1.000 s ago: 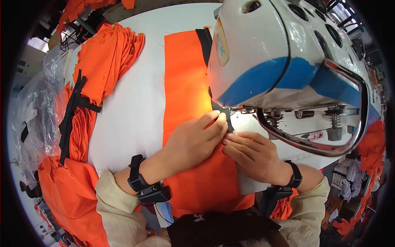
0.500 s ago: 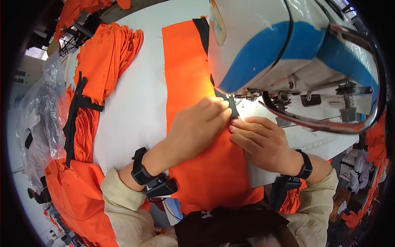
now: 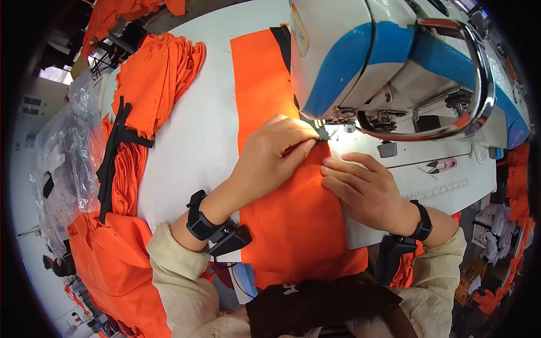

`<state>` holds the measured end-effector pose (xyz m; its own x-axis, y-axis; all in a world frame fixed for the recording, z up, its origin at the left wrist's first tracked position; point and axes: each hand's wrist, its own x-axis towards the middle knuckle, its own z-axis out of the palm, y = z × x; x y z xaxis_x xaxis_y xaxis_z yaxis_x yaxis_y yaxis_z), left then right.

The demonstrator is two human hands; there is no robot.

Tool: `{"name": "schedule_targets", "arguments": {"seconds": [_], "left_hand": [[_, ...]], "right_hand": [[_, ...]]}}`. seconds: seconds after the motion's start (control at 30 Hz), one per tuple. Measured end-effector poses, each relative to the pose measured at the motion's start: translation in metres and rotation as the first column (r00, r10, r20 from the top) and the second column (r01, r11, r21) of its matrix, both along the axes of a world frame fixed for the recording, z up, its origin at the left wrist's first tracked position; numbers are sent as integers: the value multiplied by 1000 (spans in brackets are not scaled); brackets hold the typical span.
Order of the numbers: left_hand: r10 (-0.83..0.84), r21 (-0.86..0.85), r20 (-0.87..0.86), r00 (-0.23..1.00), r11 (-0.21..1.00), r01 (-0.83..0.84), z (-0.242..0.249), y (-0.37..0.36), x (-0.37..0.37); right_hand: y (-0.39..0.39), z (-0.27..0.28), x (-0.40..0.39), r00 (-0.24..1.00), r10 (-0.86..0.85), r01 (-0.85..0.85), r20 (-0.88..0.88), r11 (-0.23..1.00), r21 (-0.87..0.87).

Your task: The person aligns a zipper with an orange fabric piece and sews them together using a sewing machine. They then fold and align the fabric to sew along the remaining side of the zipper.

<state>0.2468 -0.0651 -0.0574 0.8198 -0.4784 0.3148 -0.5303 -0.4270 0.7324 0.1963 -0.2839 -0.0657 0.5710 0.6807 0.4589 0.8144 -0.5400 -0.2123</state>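
A long orange fabric panel (image 3: 293, 225) lies under the sewing machine (image 3: 338, 62), its lower end reaching my lap. A black strip (image 3: 283, 45) runs along the panel's right edge at the far end. Near the lit needle area, my left hand (image 3: 276, 152) pinches the short end of the black strip between thumb and fingers at the fabric edge. My right hand (image 3: 369, 191) rests on the panel's right edge, fingers stretched out flat, just nearer to me than the needle.
Stacked orange pieces (image 3: 160, 79) and black strips (image 3: 112, 158) lie left on the white table (image 3: 194, 141). Clear plastic (image 3: 67, 174) hangs beyond them. Pink-handled thread snips (image 3: 441, 165) and a ruler scale (image 3: 445, 188) are at the right. A chrome guard (image 3: 487, 73) juts from the machine.
The view has shifted, bringing the snips into sight. My left thumb and fingers have drawn into a clearer pinch by the needle. The right hand has moved slightly away from the left.
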Motion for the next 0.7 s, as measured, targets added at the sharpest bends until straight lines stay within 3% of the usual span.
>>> {"name": "schedule_targets", "arguments": {"seconds": [0.27, 0.7], "left_hand": [[-100, 128, 247, 964, 989, 70, -8, 4, -9], [-96, 72, 217, 971, 994, 82, -10, 2, -3]], "right_hand": [[0, -1, 0, 1000, 6, -6, -3, 999, 32], [-1, -3, 0, 1000, 8, -8, 23, 1000, 0]]}}
